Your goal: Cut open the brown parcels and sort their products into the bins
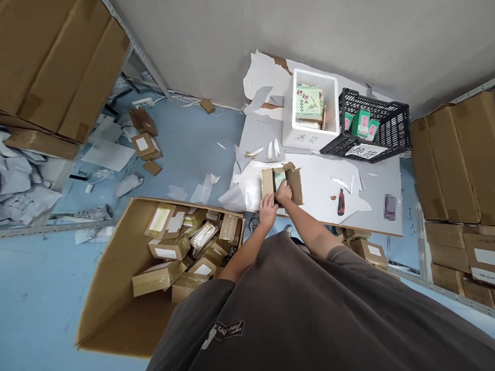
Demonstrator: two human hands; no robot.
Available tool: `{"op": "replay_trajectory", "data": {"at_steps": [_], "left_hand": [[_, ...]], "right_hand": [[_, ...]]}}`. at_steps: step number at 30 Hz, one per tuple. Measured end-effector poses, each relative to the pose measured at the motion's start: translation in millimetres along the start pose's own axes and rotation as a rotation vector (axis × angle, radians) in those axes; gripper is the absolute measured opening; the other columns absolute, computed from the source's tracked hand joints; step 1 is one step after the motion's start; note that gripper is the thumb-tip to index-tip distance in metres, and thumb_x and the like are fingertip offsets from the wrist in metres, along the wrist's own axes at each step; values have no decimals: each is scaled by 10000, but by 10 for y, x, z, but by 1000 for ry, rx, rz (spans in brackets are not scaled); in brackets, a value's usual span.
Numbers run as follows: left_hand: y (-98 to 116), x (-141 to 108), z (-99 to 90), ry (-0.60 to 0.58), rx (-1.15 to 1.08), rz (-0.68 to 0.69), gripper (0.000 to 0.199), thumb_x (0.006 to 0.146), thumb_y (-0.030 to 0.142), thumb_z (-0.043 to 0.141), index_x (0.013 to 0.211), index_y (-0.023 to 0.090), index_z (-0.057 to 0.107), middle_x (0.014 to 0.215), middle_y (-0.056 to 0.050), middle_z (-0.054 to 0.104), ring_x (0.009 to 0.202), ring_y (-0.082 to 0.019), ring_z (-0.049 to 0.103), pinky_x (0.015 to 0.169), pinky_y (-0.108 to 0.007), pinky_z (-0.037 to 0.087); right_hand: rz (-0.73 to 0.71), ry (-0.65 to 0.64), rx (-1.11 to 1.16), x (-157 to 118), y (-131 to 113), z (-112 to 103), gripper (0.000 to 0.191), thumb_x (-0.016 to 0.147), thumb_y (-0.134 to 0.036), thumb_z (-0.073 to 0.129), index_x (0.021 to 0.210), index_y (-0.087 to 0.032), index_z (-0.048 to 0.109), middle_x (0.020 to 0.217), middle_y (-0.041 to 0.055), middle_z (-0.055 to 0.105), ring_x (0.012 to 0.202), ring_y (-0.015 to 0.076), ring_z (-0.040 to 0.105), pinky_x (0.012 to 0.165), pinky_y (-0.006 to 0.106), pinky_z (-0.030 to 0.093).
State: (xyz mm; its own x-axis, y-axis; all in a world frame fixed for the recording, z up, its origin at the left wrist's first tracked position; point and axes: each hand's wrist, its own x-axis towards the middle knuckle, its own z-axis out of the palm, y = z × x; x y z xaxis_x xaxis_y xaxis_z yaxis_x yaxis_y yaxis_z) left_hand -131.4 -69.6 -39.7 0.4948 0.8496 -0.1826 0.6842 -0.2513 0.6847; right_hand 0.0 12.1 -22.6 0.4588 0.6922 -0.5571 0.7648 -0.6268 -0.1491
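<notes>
A small cardboard box (267,180) stands with its flaps up at the near edge of the white-covered table. My left hand (268,211) grips its near left corner, fingers over the edge. Inside the box lies a pale green pack (279,178), partly covered by the box walls and my fingers. My right hand (284,192) reaches in from the near side, its closed fingers on that pack; the fingertips are partly hidden. To the right, a red and black utility knife (340,202) rests on the table.
Behind the box are a white foam bin (311,139) with green packs and a black crate (367,120) with green boxes. Torn white scraps (273,149) lie about. A large carton (108,301) of taped parcels stands at left; stacked cartons (455,165) rise at right.
</notes>
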Motion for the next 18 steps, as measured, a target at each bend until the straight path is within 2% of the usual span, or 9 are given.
{"op": "replay_trajectory", "data": {"at_steps": [3, 6, 9, 11, 14, 18], "left_hand": [[5, 91, -53, 3, 28, -41, 260, 1049, 209, 587, 1178, 253, 809, 1741, -77, 533, 1680, -330, 370, 1394, -613, 247], [42, 172, -123, 25, 112, -47, 297, 1060, 170, 554, 1141, 230, 833, 1688, -114, 585, 1607, -348, 462, 1348, -601, 334], [64, 198, -206, 61, 208, -56, 315, 1064, 146, 542, 1130, 195, 846, 1638, -162, 619, 1546, -363, 513, 1302, -581, 397], [39, 180, -280, 74, 253, -63, 307, 1055, 139, 557, 1130, 198, 849, 1626, -164, 625, 1529, -361, 520, 1294, -567, 408], [-57, 134, -439, 63, 301, -60, 286, 1047, 156, 576, 1099, 221, 849, 1633, -144, 618, 1532, -361, 509, 1290, -567, 409], [-156, 110, -672, 13, 353, -29, 242, 1023, 198, 598, 1031, 234, 837, 1640, -136, 602, 1570, -390, 463, 1262, -596, 425]], "right_hand": [[-100, 21, -12, -81, -4, -192, 979, 929, -343, 761, 1756, -82, 307, 1466, 331, 630, 1349, 429, 686, 1148, 532, 536], [-163, 113, 4, -240, 35, -405, 863, 947, -393, 761, 1697, -152, 409, 1403, 246, 692, 1271, 393, 723, 1091, 482, 567], [-218, 206, 66, -399, 174, -620, 821, 929, -415, 778, 1655, -204, 456, 1413, 193, 705, 1239, 379, 726, 1046, 471, 585], [-258, 259, 130, -466, 351, -758, 838, 898, -400, 798, 1645, -220, 464, 1414, 167, 714, 1241, 374, 719, 1044, 472, 586], [-303, 336, 236, -472, 746, -924, 878, 864, -389, 802, 1654, -232, 452, 1421, 141, 711, 1247, 367, 706, 1046, 475, 587], [-260, 414, 295, -290, 1369, -950, 882, 845, -399, 789, 1645, -215, 465, 1437, 163, 685, 1237, 385, 688, 1040, 493, 587]]}}
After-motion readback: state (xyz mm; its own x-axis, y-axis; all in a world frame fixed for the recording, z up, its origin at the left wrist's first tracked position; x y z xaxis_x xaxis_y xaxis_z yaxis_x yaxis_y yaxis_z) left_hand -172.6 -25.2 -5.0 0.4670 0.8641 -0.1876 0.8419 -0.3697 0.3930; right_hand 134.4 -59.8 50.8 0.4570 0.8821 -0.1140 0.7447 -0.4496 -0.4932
